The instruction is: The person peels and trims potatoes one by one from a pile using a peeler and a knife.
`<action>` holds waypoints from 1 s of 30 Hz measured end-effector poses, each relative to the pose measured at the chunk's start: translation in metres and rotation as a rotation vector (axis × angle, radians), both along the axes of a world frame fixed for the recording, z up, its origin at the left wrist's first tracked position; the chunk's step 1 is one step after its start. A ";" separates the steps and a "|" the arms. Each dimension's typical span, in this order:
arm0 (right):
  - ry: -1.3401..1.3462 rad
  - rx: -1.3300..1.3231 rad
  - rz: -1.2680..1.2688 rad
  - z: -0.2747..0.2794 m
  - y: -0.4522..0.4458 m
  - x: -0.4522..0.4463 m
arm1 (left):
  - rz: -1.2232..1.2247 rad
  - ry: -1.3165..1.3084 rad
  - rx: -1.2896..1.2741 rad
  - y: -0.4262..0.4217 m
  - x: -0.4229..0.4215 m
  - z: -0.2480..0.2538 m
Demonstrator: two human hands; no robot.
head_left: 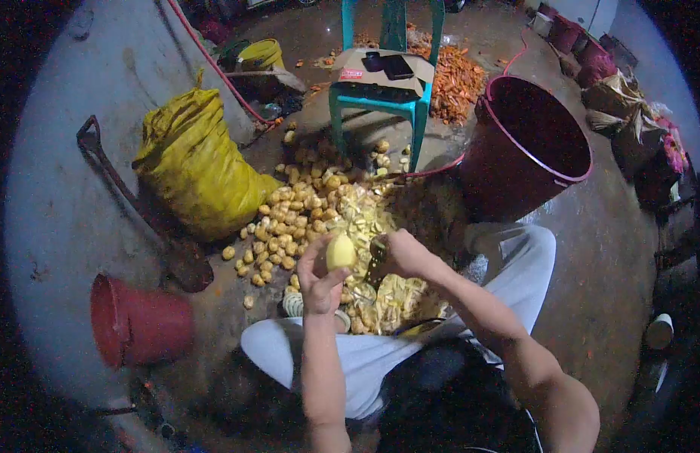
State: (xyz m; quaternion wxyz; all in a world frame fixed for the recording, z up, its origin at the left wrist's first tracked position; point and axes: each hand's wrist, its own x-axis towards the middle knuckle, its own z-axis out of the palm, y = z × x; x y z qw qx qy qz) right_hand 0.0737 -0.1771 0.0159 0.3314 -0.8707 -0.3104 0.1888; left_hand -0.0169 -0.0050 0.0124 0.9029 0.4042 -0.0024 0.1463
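Observation:
My left hand (pixel 320 283) is wrapped round a peeled, pale yellow potato (pixel 340 253), held upright. Just to its right, my right hand (pixel 404 254) grips a dark flat tool (pixel 378 260) with light specks, apart from the potato; its exact kind is not clear. Below both hands lies a heap of pale peelings (pixel 401 294) on the floor between my legs. Unpeeled potatoes (pixel 293 219) are spread beyond my left hand, and more pale peelings (pixel 361 215) lie beside them.
A full yellow sack (pixel 203 170) and a shovel (pixel 131 189) stand left, above a red bucket (pixel 150 321). A large dark red tub (pixel 508 151) is at the right. Ahead, a green chair (pixel 376 104) bears a cardboard box (pixel 365 72); orange carrots (pixel 455 83) lie behind it.

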 end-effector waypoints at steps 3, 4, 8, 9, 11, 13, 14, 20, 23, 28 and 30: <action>-0.008 0.085 -0.017 0.002 -0.004 -0.015 | 0.013 0.029 -0.077 0.004 0.002 -0.009; -0.083 0.135 -0.054 0.007 -0.001 -0.017 | 0.016 0.021 -0.061 0.004 0.003 -0.013; -0.313 0.105 -0.017 0.015 0.007 -0.026 | 0.034 -0.011 0.019 0.004 0.006 -0.033; -0.384 0.019 -0.017 0.020 0.010 -0.029 | 0.031 -0.011 0.019 0.003 0.006 -0.031; -0.418 -0.025 -0.004 0.027 0.012 -0.031 | 0.027 -0.105 0.075 0.001 0.005 -0.028; -0.467 -0.034 -0.050 0.028 0.014 -0.032 | 0.059 -0.073 0.100 0.002 0.005 -0.030; -0.466 -0.034 -0.049 0.019 0.015 -0.026 | 0.050 -0.041 0.068 0.002 0.005 -0.031; 0.020 0.150 0.089 -0.004 0.003 -0.003 | -0.008 0.016 0.014 0.002 0.002 -0.013; -0.011 0.253 0.058 0.010 0.005 -0.015 | 0.004 0.029 0.079 0.001 0.002 -0.005; -0.230 0.149 0.028 0.005 0.012 -0.012 | 0.010 0.009 0.199 0.003 0.001 -0.005; -0.119 0.095 -0.001 -0.031 0.007 -0.002 | -0.027 -0.031 0.127 -0.001 -0.001 -0.010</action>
